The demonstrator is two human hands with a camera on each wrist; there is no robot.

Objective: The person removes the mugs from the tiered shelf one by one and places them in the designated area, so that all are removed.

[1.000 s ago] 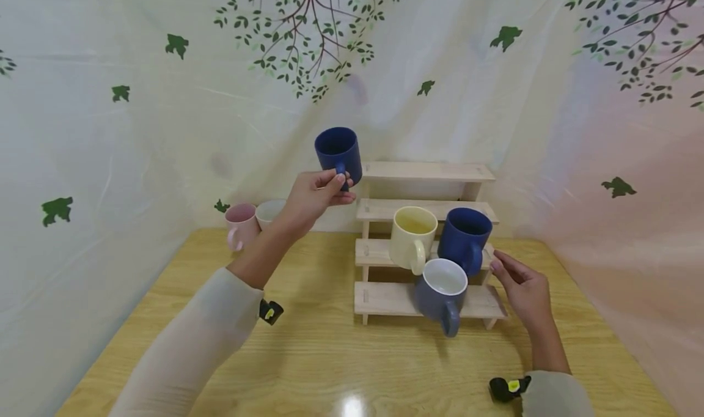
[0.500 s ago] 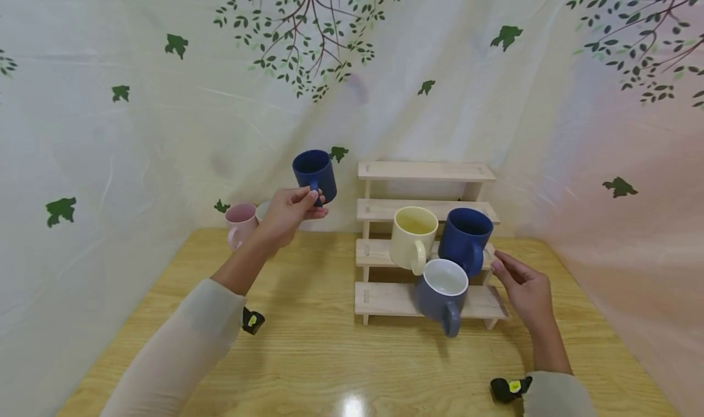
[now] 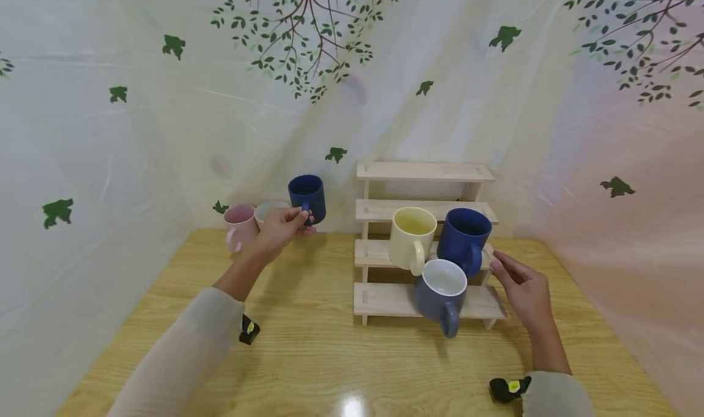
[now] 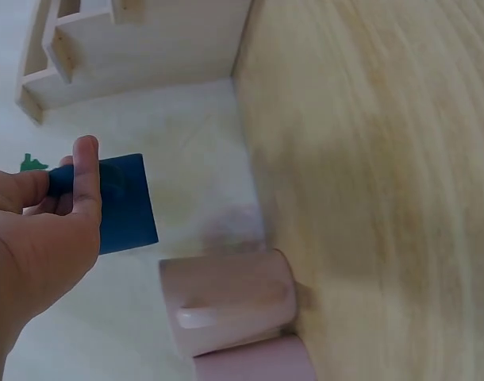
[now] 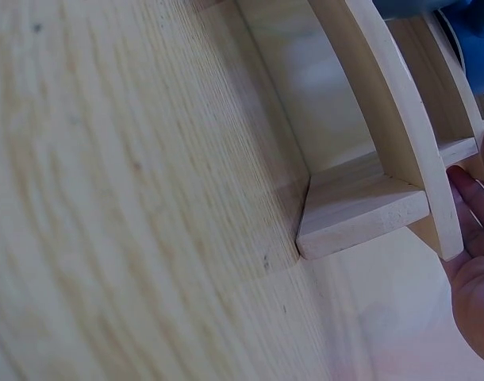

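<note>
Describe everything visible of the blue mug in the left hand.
The mug is plain dark blue, straight-sided, perhaps ceramic, with a round open rim and one handle. It is about upright, held clear of the table, left of the wooden rack. The left hand pinches it by the handle. Its shaded inside hides any contents.

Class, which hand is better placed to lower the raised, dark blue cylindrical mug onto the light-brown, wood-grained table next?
Probably the left hand: it already pinches that mug by its handle, above the table. The right hand is farther away, pinching the right end of the pale wooden tiered shelf.
</note>
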